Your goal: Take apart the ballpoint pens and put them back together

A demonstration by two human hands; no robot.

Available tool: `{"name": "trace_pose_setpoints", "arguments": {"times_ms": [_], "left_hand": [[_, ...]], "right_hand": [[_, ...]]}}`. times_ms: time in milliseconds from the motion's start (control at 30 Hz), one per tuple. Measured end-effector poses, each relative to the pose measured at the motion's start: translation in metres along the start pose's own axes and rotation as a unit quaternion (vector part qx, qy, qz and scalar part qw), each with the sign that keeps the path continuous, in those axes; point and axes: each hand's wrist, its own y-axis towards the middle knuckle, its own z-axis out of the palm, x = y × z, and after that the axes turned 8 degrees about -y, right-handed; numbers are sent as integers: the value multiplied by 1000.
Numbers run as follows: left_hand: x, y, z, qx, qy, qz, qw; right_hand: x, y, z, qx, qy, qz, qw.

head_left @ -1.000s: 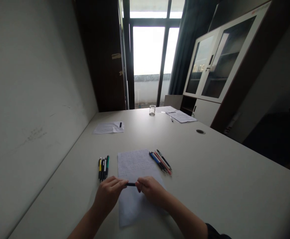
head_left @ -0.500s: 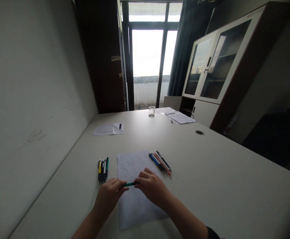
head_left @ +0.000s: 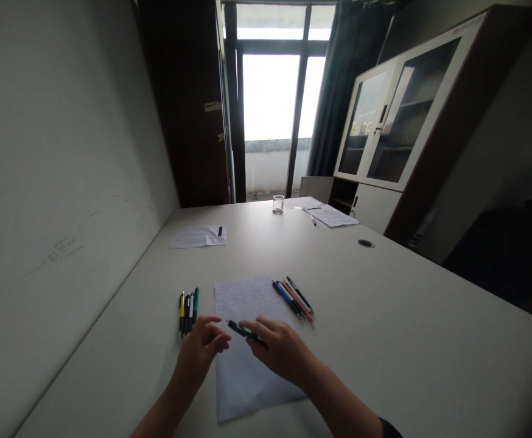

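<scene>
A green pen (head_left: 238, 329) with a dark tip end is held in my right hand (head_left: 279, 345), tilted so that its tip points up and left. My left hand (head_left: 201, 348) is just left of that tip, its fingers curved and apart, holding nothing. Beneath both hands lies a sheet of lined, written paper (head_left: 243, 383). Several pens (head_left: 188, 313), with yellow, black, white and green barrels, lie side by side beyond my left hand. To the right, on the sheet's edge, rests another group of pens (head_left: 294, 298) in blue, white, red and dark colours.
Farther back on the white table (head_left: 385, 340) are a folded paper (head_left: 197, 237), a glass jar (head_left: 278, 204) and a stack of papers (head_left: 332, 215) with a pen (head_left: 313, 219) beside it. A round cable hole (head_left: 366, 243) is at the right. A wall (head_left: 65, 182) borders the left side.
My left hand has let go of the green pen and its fingers have parted. In my right hand the pen has turned from nearly level to slanting up and left.
</scene>
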Motion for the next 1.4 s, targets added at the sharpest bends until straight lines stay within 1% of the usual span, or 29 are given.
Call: {"name": "trace_pose_setpoints", "arguments": {"times_ms": [67,100,167,233,300,333,467,600,767,900,1067,1200,1400], "left_hand": [[-2,1,-3,-14,-2,3,1000],[-3,1,-4,-20,5,2,1000],[-4,2,-6,-30,21,-3,999],[-5,3,-7,-36,28,-3,999],[-5,4,-7,-39,31,1,999],[-6,5,-7,-40,33,2,999],[-8,4,-7,-45,46,3,998],[-9,3,-7,-45,53,1,998],[-9,3,-7,-40,57,4,998],[-10,2,-7,-36,60,3,998],[-7,1,-8,-32,53,5,998],[-6,1,-9,-31,55,3,998],[-6,1,-9,-27,58,1,998]], "right_hand": [[-4,0,-1,-44,60,60,995],[-7,0,-1,-65,103,92,988],[-11,1,-1,-93,213,155,960],[-14,1,1,-101,321,197,921],[-15,2,2,-99,390,212,891],[-15,2,2,-98,408,213,882],[-15,4,2,-107,440,224,863],[-16,4,3,-138,452,221,853],[-17,4,4,-128,447,234,854],[-17,4,2,-136,447,238,851],[-15,6,0,-140,451,227,851],[-14,7,0,-163,443,231,851],[-15,6,1,-154,454,225,848]]}}
